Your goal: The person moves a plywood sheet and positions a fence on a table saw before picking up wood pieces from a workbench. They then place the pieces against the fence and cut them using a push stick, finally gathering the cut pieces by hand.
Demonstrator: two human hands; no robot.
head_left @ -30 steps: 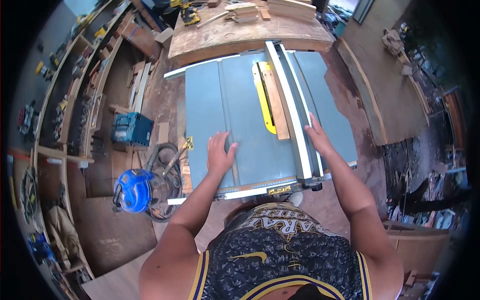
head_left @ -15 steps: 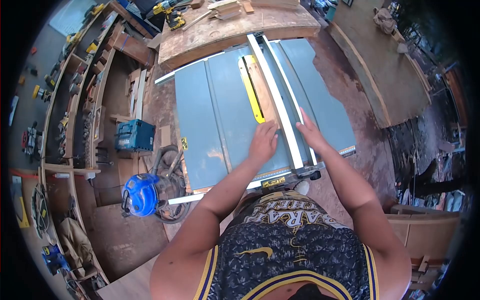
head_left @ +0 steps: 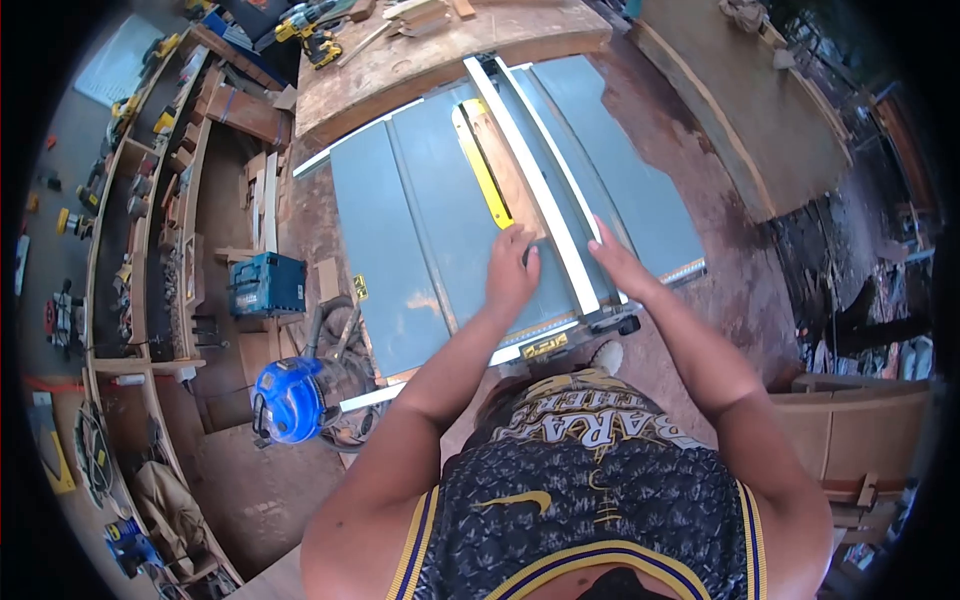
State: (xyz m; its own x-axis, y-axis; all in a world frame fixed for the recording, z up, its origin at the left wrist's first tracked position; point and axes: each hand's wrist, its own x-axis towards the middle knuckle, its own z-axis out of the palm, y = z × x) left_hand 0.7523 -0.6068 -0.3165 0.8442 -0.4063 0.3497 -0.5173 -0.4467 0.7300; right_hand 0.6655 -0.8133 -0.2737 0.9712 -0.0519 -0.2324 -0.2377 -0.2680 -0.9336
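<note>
A narrow wooden board (head_left: 508, 160) lies flat on the grey table saw top (head_left: 390, 250), between the yellow throat plate (head_left: 480, 165) and the long white rip fence (head_left: 535, 185). My left hand (head_left: 512, 268) is at the board's near end, fingertips on the wood and thumb apart from them. Just right of the fence's main bar, my right hand (head_left: 618, 264) grips its thinner side rail, thumb toward me and fingers partly hidden. No blade can be made out in the dark slot.
Behind the saw stands a wooden workbench (head_left: 400, 75) with a yellow drill (head_left: 310, 35) and wood offcuts. A blue shop vacuum (head_left: 288, 400) and a teal tool case (head_left: 268, 284) sit at left, beside tool shelves (head_left: 150, 200). A large board (head_left: 745, 110) is at right.
The view has shifted, so the saw appears further left and tilted. My left thumb has spread from the fingers at the board's end. My right hand stays on the fence.
</note>
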